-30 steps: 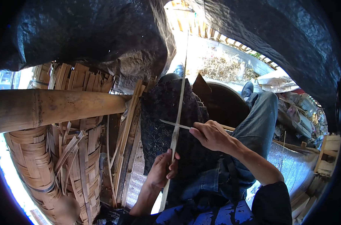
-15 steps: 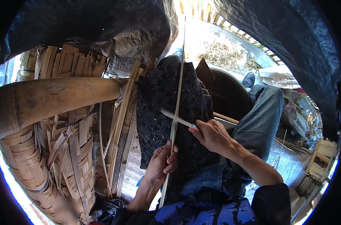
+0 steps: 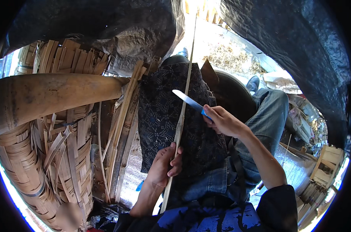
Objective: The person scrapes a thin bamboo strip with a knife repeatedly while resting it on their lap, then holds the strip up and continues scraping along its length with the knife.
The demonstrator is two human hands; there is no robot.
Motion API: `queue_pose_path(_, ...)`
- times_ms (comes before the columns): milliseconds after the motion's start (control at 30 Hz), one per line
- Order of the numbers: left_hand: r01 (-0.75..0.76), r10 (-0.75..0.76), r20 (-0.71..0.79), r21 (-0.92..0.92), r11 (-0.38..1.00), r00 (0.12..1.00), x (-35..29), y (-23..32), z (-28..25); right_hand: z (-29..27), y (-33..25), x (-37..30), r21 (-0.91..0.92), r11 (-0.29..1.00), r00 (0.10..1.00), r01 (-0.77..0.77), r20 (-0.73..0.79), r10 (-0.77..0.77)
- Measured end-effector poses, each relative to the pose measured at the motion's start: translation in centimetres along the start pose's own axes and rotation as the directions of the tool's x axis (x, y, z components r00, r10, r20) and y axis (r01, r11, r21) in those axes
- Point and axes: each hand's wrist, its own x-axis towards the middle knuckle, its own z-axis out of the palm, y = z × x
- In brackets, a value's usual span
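Observation:
A long thin bamboo strip (image 3: 180, 127) runs from near my waist, up over my lap and away toward the bright opening. My left hand (image 3: 167, 164) is closed around its lower part, thumb on top. In my right hand (image 3: 224, 121) is a knife (image 3: 188, 101) with a blue handle, most of which my fingers hide. Its pale blade points to the upper left and crosses over the strip; whether it touches the strip I cannot tell. Beneath both lies a dark patterned cloth (image 3: 160, 112) spread over my leg.
Left stands a tall woven bamboo basket (image 3: 19, 166) with loose slats, crossed by a thick bamboo pole (image 3: 59, 96). Split bamboo pieces (image 3: 121, 135) lean beside my lap. Dark sheeting (image 3: 295, 42) hangs overhead. A wooden crate (image 3: 326, 164) sits at the right, dry straw (image 3: 233, 56) ahead.
My right hand and the knife have moved up and away along the strip, and the blade has turned, showing its bright flat side. My left hand stays around the strip.

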Motion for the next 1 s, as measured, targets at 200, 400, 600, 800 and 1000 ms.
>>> queue_pose_path(200,-0.032,0.035,-0.035,0.076,0.997,0.999,0.1,0.0,0.3,-0.3,0.2,0.5,-0.308,0.932,0.951,0.192,-0.174,-0.254)
queue_pose_path(400,-0.027,0.029,-0.029,0.065,0.998,0.999,0.1,0.1,0.5,0.3,0.2,-0.2,-0.289,0.944,0.984,0.161,-0.03,-0.177)
queue_pose_path(600,-0.016,0.017,-0.021,0.046,0.999,1.0,0.1,0.3,0.5,0.4,1.0,0.2,-0.273,0.924,0.944,0.269,-0.113,-0.309)
queue_pose_path(800,-0.008,0.008,0.002,0.035,0.999,1.0,0.2,0.2,0.3,-1.2,1.0,2.2,-0.258,0.942,0.912,0.214,-0.292,-0.287)
queue_pose_path(1000,-0.01,0.011,-0.013,0.051,0.999,1.0,0.2,0.2,0.3,-1.4,1.0,3.1,-0.419,0.864,0.895,0.279,-0.213,-0.392)
